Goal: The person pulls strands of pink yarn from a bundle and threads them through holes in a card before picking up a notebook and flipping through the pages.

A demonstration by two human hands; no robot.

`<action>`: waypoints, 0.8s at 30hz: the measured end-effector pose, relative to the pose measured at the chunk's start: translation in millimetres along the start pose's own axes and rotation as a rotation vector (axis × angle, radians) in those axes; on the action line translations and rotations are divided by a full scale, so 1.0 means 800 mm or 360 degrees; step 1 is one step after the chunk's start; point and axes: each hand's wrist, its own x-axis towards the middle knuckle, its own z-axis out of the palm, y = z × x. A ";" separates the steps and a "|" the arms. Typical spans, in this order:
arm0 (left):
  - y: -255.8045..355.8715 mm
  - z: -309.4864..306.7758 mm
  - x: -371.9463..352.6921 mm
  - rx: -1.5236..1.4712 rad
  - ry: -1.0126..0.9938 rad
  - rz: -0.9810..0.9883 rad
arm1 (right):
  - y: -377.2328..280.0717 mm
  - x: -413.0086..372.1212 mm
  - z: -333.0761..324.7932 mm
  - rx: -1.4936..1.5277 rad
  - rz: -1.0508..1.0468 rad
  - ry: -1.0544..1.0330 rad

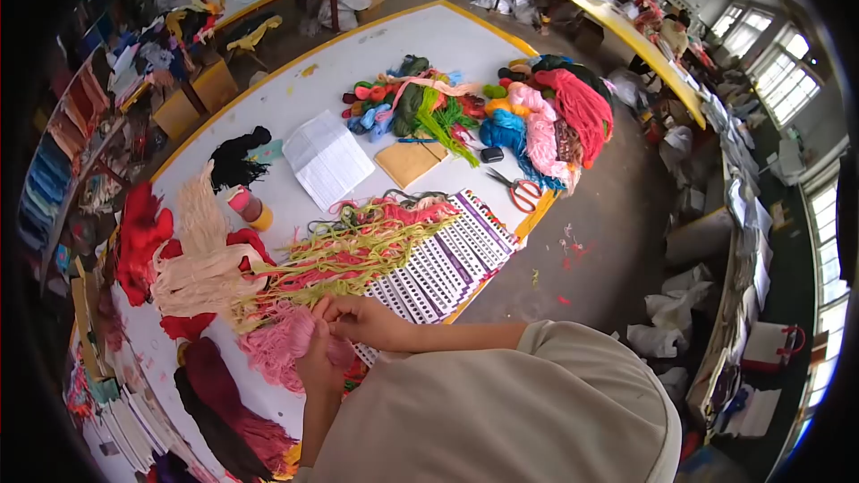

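Observation:
My left hand [320,365] is wrapped round a bundle of pink yarn [277,340] near the front of the white table. Right against it, my right hand [365,320] has its fingers pinched together at the top of the same pink yarn; the exact strand is too small to make out. Just beyond my hands lies a tangle of green and pink threads [358,246], spread over printed cards with rows of dark holes or dots [443,264]. Cream skeins [201,282] rest to the left, with red yarn [143,241] beside them.
Red-handled scissors [523,197] lie near the table's right edge, by a dark small box [491,155]. A white paper sheet [327,161], a tan notebook [410,164] and thread spools [250,210] sit mid-table. Colourful skeins [541,121] pile at the far end. Maroon yarn [219,385] lies nearer.

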 end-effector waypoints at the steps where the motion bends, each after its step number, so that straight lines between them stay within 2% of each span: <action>1: 0.003 0.000 -0.003 0.0042 -0.0046 -0.0032 | 0.004 -0.002 0.003 0.0001 -0.0009 0.0008; 3: 0.004 -0.003 -0.008 0.0110 -0.0051 -0.0006 | 0.013 -0.006 0.008 -0.0214 -0.0126 0.0068; 5: 0.005 -0.003 -0.013 0.0171 -0.0049 0.0022 | 0.013 -0.009 0.013 -0.0189 -0.0147 0.0077; 8: 0.006 -0.001 -0.023 -0.0059 0.0012 0.0001 | 0.012 -0.014 0.021 -0.0130 -0.0227 0.0104; 10: 0.001 -0.011 -0.027 0.0020 0.0012 0.0022 | 0.017 -0.017 0.025 -0.0103 -0.0327 0.0093; 14: 0.002 -0.016 -0.035 0.0304 0.0034 0.0120 | 0.028 -0.020 0.032 -0.0101 -0.0281 0.0065; 19: -0.011 -0.025 -0.036 0.0002 0.0049 -0.0012 | 0.031 -0.026 0.034 -0.0056 -0.0271 0.0026; 21: -0.016 -0.024 -0.031 -0.0004 0.0142 -0.0030 | 0.027 -0.028 0.020 -0.0184 -0.0081 -0.0061; 22: -0.021 -0.023 -0.028 -0.0016 0.0221 -0.0040 | 0.031 -0.023 0.006 -0.0486 -0.0348 -0.0006; 24: -0.031 -0.029 -0.017 -0.0146 0.0298 -0.0128 | 0.018 -0.017 -0.041 -0.0769 -0.0104 0.0080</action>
